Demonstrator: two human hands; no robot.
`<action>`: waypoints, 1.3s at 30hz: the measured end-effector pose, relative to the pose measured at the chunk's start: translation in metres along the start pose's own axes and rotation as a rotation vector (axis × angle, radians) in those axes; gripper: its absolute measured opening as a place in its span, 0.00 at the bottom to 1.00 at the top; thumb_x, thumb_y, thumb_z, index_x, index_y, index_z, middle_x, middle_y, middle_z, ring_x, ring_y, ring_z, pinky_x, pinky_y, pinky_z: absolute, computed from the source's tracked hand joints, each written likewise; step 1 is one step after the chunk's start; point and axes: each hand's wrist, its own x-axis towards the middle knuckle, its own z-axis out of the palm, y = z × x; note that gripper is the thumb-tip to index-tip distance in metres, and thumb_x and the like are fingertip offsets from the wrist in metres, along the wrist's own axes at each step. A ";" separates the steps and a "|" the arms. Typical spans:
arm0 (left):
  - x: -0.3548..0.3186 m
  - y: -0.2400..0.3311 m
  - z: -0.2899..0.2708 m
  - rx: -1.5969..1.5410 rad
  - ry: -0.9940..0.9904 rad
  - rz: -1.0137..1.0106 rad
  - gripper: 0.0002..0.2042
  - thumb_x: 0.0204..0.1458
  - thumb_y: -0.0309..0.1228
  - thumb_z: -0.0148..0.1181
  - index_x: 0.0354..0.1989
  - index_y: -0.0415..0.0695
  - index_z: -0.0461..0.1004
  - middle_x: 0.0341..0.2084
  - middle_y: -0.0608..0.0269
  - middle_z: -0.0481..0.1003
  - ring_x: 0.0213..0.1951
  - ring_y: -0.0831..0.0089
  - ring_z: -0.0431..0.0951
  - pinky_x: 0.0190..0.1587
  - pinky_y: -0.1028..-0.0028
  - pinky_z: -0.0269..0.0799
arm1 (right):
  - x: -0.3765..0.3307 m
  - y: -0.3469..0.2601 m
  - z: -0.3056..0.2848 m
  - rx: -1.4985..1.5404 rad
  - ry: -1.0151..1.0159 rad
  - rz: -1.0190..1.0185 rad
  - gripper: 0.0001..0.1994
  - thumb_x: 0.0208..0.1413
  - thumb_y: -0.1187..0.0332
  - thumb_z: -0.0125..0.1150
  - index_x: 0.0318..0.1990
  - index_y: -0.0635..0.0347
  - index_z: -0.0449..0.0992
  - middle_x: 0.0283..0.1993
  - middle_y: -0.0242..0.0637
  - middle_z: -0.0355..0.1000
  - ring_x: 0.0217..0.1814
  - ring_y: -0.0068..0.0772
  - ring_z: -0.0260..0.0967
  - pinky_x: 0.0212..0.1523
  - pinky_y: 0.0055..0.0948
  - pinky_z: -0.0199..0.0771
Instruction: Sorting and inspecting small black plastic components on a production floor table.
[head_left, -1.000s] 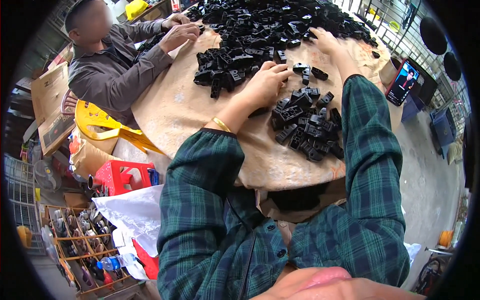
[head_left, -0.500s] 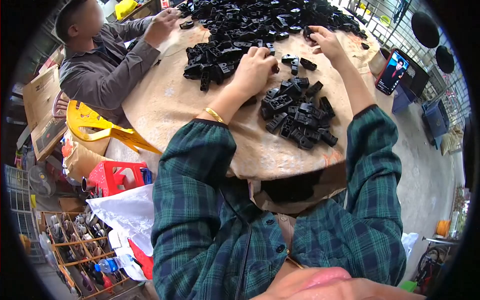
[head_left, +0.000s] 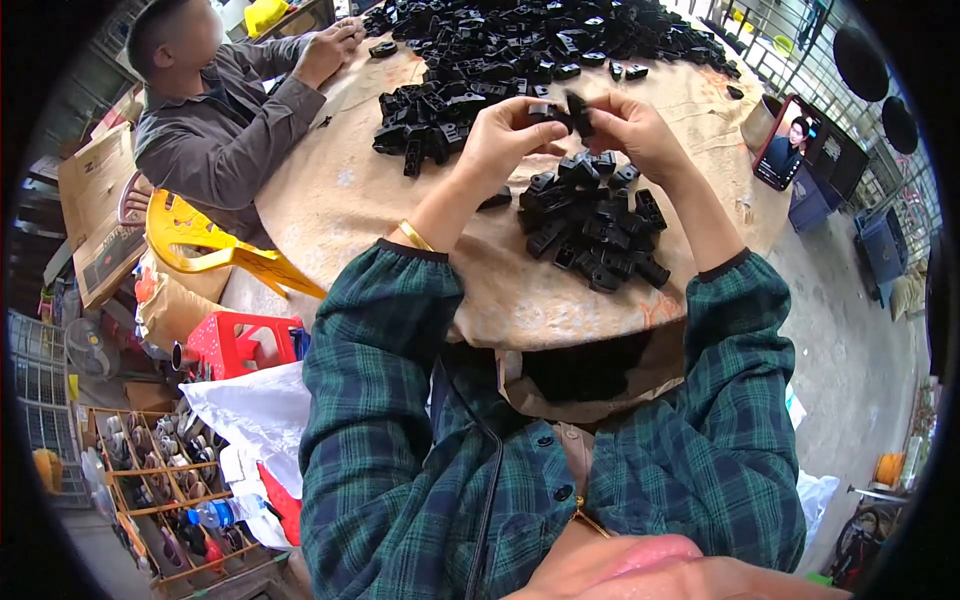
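Tabletop (head_left: pixel 340 200): round, tan-covered, under both hands.
Far heap (head_left: pixel 540 40): black plastic parts, beyond the hands.
Near pile (head_left: pixel 590 230): black parts just below the hands.
Left hand (head_left: pixel 505 135): fingers pinched on a small black part (head_left: pixel 543 112).
Right hand (head_left: pixel 630 130): pinching a second black part (head_left: pixel 578 107), touching the first.

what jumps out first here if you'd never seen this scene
The two raised hands, left hand and right hand, pinching small black parts together above the round table. Under them lies a near pile of the same parts, with a far bigger heap at the table's far side. A seated co-worker is at upper left.
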 end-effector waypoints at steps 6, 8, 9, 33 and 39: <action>-0.001 0.004 0.005 0.093 -0.016 0.003 0.11 0.50 0.23 0.54 0.41 0.34 0.68 0.29 0.62 0.73 0.30 0.77 0.75 0.38 0.77 0.74 | 0.003 0.011 -0.006 -0.133 0.026 -0.110 0.08 0.51 0.75 0.50 0.38 0.68 0.71 0.28 0.34 0.71 0.28 0.19 0.68 0.33 0.21 0.74; 0.002 0.001 0.003 0.366 -0.005 0.048 0.11 0.49 0.23 0.55 0.41 0.33 0.68 0.28 0.62 0.74 0.29 0.79 0.75 0.35 0.81 0.73 | 0.003 0.009 -0.004 -0.192 0.045 -0.154 0.08 0.51 0.76 0.49 0.38 0.68 0.71 0.29 0.35 0.71 0.28 0.19 0.69 0.33 0.21 0.73; 0.002 -0.001 0.005 0.364 -0.009 0.046 0.11 0.49 0.23 0.55 0.41 0.33 0.68 0.28 0.62 0.74 0.29 0.79 0.75 0.35 0.81 0.73 | 0.003 0.009 -0.003 -0.252 0.061 -0.202 0.08 0.51 0.77 0.48 0.38 0.69 0.71 0.29 0.35 0.71 0.29 0.19 0.69 0.33 0.21 0.73; -0.003 0.002 0.009 0.746 0.133 0.392 0.13 0.38 0.22 0.63 0.35 0.37 0.75 0.26 0.56 0.75 0.27 0.75 0.76 0.31 0.79 0.70 | -0.004 0.007 0.009 -0.025 0.062 -0.055 0.12 0.49 0.75 0.55 0.43 0.66 0.73 0.33 0.37 0.72 0.30 0.22 0.69 0.31 0.17 0.71; -0.006 0.008 0.014 0.621 0.086 0.164 0.16 0.41 0.20 0.61 0.42 0.36 0.72 0.32 0.62 0.75 0.35 0.82 0.73 0.38 0.82 0.70 | -0.004 0.003 0.006 0.084 0.101 0.069 0.12 0.47 0.73 0.59 0.40 0.69 0.72 0.32 0.39 0.73 0.31 0.25 0.72 0.31 0.19 0.73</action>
